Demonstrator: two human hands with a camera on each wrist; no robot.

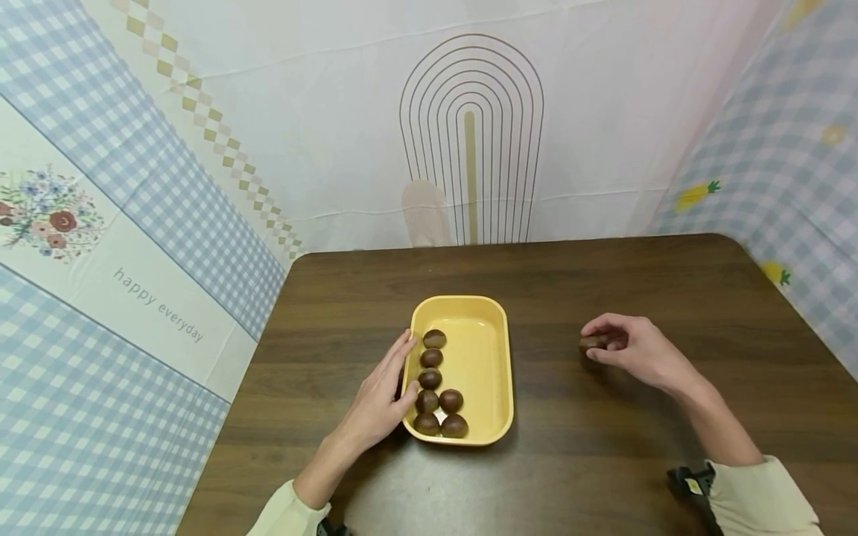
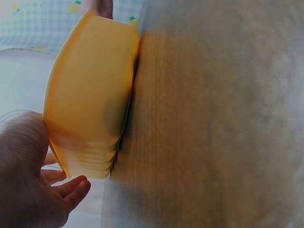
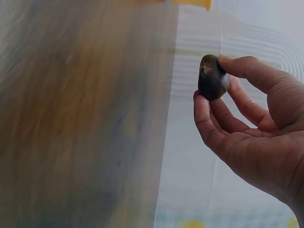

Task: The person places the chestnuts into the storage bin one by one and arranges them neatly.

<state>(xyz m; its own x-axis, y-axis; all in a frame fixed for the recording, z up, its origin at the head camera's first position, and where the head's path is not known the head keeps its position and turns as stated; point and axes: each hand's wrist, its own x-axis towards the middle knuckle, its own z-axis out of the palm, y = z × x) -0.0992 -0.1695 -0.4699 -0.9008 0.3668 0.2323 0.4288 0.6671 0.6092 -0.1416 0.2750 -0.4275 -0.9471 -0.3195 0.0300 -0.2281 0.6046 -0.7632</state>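
A yellow rectangular tray (image 1: 482,357) stands on the table with several brown chestnuts (image 1: 430,379) inside, lined along its left side and front left corner. My left hand (image 1: 378,398) rests against the tray's left rim, fingers extended along it and thumb at the edge. The left wrist view shows the tray's outer wall (image 2: 92,80) beside that hand. To the right of the tray, my right hand (image 1: 640,350) pinches one chestnut (image 3: 213,78) between thumb and fingertips. In the right wrist view it is held off the tabletop.
The dark wooden table (image 1: 550,476) has its back edge against a white patterned cloth (image 1: 335,134). Blue checked cloths hang at the left and right. A dark wrist strap (image 1: 690,480) shows at the right sleeve.
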